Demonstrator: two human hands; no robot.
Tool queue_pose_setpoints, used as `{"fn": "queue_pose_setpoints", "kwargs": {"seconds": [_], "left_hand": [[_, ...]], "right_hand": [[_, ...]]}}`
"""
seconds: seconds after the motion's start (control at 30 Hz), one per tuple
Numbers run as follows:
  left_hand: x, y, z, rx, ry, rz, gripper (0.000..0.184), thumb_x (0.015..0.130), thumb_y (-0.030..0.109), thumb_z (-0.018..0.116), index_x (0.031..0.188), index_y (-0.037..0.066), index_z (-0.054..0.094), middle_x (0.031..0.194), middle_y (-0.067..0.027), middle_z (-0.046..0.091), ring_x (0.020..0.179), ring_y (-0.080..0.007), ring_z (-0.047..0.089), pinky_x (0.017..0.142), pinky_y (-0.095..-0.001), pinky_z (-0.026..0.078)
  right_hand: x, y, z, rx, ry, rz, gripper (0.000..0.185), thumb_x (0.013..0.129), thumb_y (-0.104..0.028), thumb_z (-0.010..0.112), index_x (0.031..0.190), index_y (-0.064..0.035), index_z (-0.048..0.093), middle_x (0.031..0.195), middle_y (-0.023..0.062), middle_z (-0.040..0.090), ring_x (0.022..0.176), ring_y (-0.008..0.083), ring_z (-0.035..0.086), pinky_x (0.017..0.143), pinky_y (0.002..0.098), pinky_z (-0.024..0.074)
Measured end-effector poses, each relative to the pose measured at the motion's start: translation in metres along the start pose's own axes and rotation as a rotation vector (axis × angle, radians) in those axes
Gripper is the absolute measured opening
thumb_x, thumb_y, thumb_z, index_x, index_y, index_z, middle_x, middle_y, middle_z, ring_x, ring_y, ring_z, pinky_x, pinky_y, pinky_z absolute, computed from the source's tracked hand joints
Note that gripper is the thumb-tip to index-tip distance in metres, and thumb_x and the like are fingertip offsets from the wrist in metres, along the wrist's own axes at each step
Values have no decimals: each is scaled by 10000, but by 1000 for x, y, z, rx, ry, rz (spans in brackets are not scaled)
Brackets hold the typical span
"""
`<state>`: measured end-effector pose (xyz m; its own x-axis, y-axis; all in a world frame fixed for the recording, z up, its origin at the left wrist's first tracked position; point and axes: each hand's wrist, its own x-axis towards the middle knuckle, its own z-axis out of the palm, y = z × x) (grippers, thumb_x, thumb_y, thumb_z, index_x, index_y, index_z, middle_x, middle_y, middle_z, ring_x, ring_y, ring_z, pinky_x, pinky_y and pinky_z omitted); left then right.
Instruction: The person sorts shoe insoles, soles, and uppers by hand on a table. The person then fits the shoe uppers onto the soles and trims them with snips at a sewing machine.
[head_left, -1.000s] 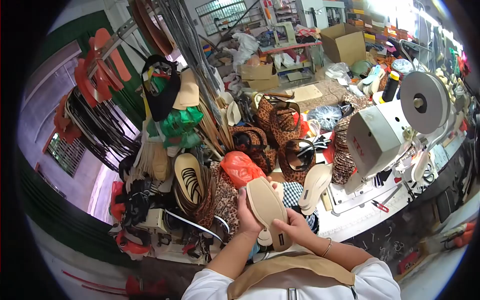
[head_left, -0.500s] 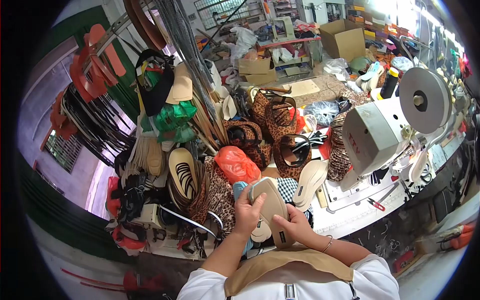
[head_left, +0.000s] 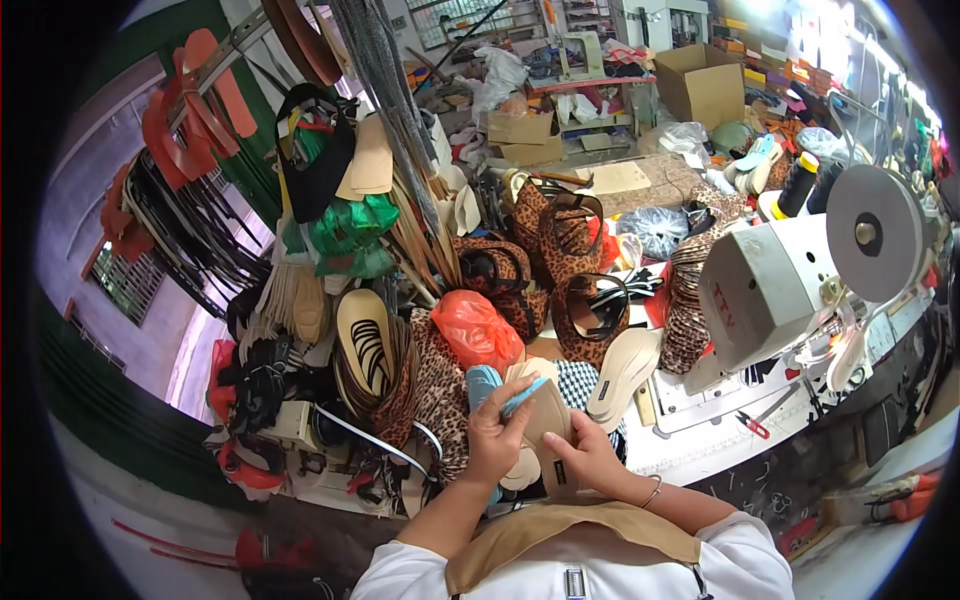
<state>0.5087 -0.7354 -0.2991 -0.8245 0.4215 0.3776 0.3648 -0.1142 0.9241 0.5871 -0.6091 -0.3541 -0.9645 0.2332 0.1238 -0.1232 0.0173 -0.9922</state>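
A beige insole (head_left: 552,412) with a small dark label is held low over the near edge of the bench. My left hand (head_left: 495,430) is closed round its upper left side, and a strip of light blue material (head_left: 523,396) shows by the fingers on the toe end. My right hand (head_left: 592,455) pinches the insole's right edge, thumb on top. Behind my left hand lies a blue piece (head_left: 482,382), partly covered. Another pale insole (head_left: 624,378) lies to the right, beside black-and-white checked fabric (head_left: 577,380).
A sewing machine (head_left: 770,280) stands on the right, with red-handled snips (head_left: 752,426) in front. A red plastic bag (head_left: 478,330) and leopard-print straps (head_left: 590,315) lie beyond my hands. Stacked insoles (head_left: 365,345) stand left, with strips hanging above.
My left fingers have shifted on the insole, and blue material now shows at its toe end. The insole has turned slightly. The whole view has swung a little to the left.
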Motion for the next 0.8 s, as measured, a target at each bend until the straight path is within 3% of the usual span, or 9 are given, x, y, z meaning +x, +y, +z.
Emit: {"fn": "queue_pose_setpoints", "kwargs": {"seconds": [0.03, 0.07, 0.13, 0.17, 0.23, 0.27, 0.4, 0.8], "left_hand": [[2, 4, -1, 134, -41, 146, 326, 825, -68, 559, 1128, 51, 560, 1100, -123, 624, 995, -195, 606, 834, -281, 482], [3, 8, -2, 270, -82, 291, 342, 808, -81, 559, 1124, 52, 562, 1099, -137, 624, 1003, -225, 613, 831, -290, 487], [3, 14, -2, 284, -117, 323, 387, 770, -107, 552, 1118, 61, 571, 1108, -152, 614, 1015, -277, 612, 834, -317, 497], [2, 18, -3, 319, -143, 347, 396, 764, -113, 545, 1115, 67, 576, 1114, -147, 610, 1017, -282, 610, 836, -328, 501], [2, 17, -2, 349, -180, 368, 405, 758, -119, 538, 1112, 74, 581, 1121, -142, 606, 1020, -288, 608, 839, -340, 505], [3, 15, -1, 375, -174, 400, 414, 751, -121, 536, 1113, 76, 583, 1125, -141, 601, 1026, -295, 604, 846, -350, 505], [6, 19, 1, 457, -173, 479, 428, 740, -124, 531, 1113, 80, 587, 1125, -140, 595, 1050, -312, 587, 870, -371, 496], [14, 15, 6, 453, -203, 450, 468, 712, -148, 515, 1122, 67, 583, 1125, -141, 592, 1055, -317, 583, 874, -378, 494]], "right_hand": [[3, -1, 0, -226, 86, -228, 276, 851, -149, 616, 1069, -19, 508, 943, 61, 542, 811, 104, 525, 690, 237, 451], [5, -6, -2, -187, 130, -234, 264, 841, -134, 620, 1054, -24, 510, 948, 68, 522, 810, 109, 511, 685, 237, 442], [15, -28, -13, -209, 156, -345, 243, 833, -144, 631, 1004, 2, 537, 916, 79, 551, 817, 172, 538, 710, 284, 446], [15, -38, -16, -208, 158, -339, 243, 833, -144, 631, 1004, 2, 537, 916, 79, 551, 817, 172, 538, 710, 284, 446], [14, -57, -23, 362, -160, 8, 158, 872, -130, 600, 959, -8, 553, 848, 26, 585, 753, 93, 538, 671, 241, 446], [15, -63, -23, 416, -189, -6, 124, 901, -136, 573, 926, -15, 562, 801, -6, 597, 721, 39, 527, 650, 206, 442], [14, -68, -27, 471, -217, 66, 137, 906, -151, 568, 918, -15, 560, 813, 10, 593, 738, 54, 537, 678, 214, 451], [19, -67, -30, 536, -199, 78, 132, 908, -136, 561, 907, -4, 560, 811, 24, 596, 751, 76, 560, 703, 225, 470]]}}
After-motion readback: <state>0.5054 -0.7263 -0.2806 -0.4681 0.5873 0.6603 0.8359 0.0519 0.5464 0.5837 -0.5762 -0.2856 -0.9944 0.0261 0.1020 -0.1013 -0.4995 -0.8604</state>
